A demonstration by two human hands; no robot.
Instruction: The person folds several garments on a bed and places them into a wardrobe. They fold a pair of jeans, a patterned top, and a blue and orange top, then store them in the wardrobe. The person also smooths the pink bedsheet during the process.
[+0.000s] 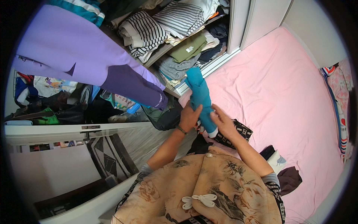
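A teal garment (pixel 200 91), folded into a long narrow strip with a white edge at its near end, is held up in front of my body. My left hand (pixel 190 117) grips its left side, thumb lying across the cloth. At the opposite edge, my right hand (pixel 223 121) has its fingers closed around the lower part of the cloth. Some of the fingers are hidden behind the fabric. Below the right hand a black patterned cloth (pixel 244 131) lies on the pink bed (pixel 268 89).
An open wardrobe holds folded clothes, among them striped tops (pixel 179 18) and an olive garment (pixel 190 47). Purple hanging clothes (pixel 74 41) jut out at the left. A dark brown cloth (pixel 290 180) and a white cloth (pixel 276 161) lie on the bed at lower right.
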